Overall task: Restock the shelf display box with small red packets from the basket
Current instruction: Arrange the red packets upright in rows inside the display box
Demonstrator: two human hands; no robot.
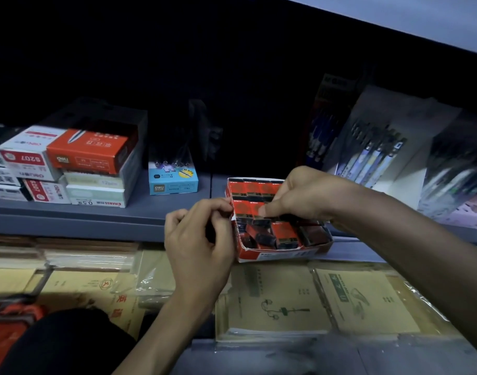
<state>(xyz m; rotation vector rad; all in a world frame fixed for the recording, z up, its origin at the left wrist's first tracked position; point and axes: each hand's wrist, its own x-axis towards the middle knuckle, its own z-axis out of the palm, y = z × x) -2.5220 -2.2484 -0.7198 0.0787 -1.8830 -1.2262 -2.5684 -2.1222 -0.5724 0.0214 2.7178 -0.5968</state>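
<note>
Red basket (7, 328) sits nearest, contents hidden. The left hand (196, 239) pinches the left wall of the display box (280, 253) on the shelf (96, 212). The right hand (299, 193) pinches a red packet (248, 209) into the middle row. The back row looks full and the front jumbled: probably well along, unfinished.

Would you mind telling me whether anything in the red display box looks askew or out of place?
Yes: in the display box, the front-row packets lie tilted and jumbled, unlike the back rows, which lie flat and aligned.
</note>
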